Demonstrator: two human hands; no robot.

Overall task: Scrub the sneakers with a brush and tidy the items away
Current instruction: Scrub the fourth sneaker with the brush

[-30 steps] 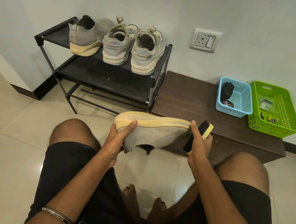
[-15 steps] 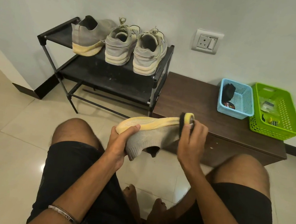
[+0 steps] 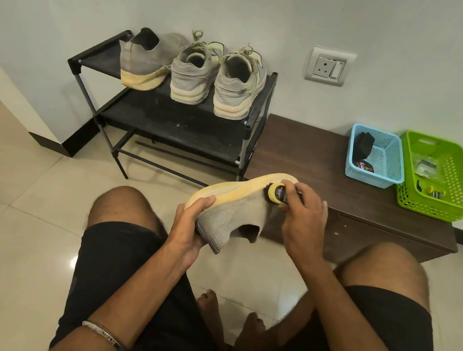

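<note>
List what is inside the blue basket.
The blue basket holds a black bundled item leaning in its left corner and a dark printed piece lying flat. Anything under them is covered.

Grey knit sneaker w/ yellow sole, tilted sole-up in mid-air; black-yellow brush against its heel edge.

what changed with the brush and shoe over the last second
The right hand swung the brush from beyond the sneaker's heel end onto its yellow sole edge, near the heel. The left hand kept gripping the toe end, sole up. The three shoes on the rack and both baskets stayed put.
</note>
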